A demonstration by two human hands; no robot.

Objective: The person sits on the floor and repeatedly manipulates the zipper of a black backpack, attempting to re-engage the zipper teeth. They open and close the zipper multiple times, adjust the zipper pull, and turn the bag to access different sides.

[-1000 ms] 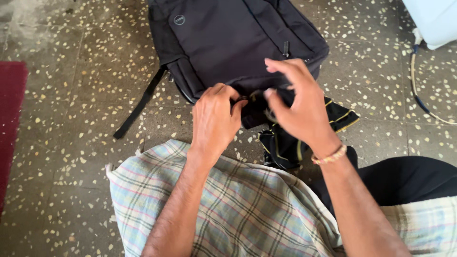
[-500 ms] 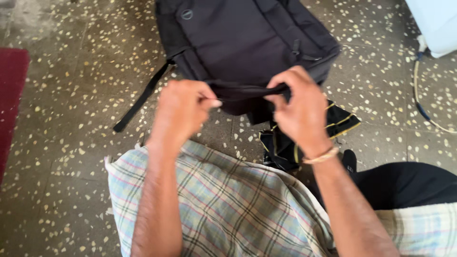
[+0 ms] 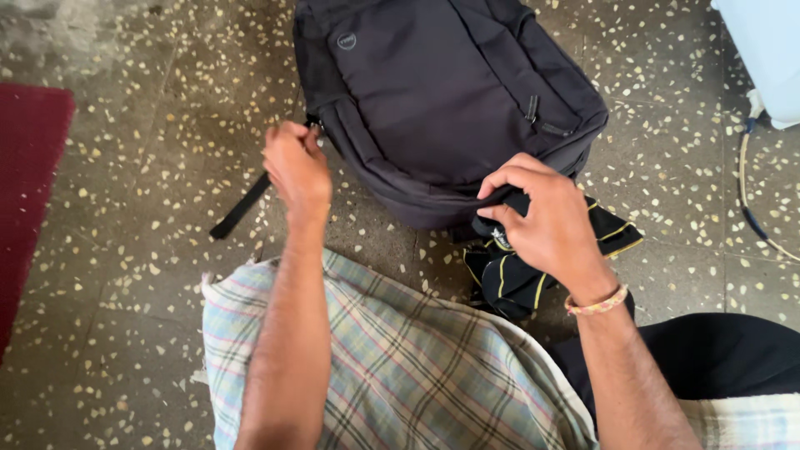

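A black backpack (image 3: 442,92) lies flat on the speckled floor in front of me. My left hand (image 3: 296,167) is closed at the bag's left edge, fingers pinched where the zipper line runs; the pull itself is hidden. My right hand (image 3: 546,221), with a beaded band on the wrist, grips the near right edge of the backpack. Under that hand lies a black cloth with yellow stripes (image 3: 533,271), partly tucked beneath the bag.
A black strap (image 3: 242,207) trails from the bag to the left. A red mat (image 3: 29,192) borders the left edge. A white appliance (image 3: 767,50) and a cable (image 3: 750,200) sit at the far right. Checked cloth (image 3: 400,367) covers my lap.
My left hand has slid leftward along the bag's near edge to its left corner. My right hand stayed holding the right side of that edge.
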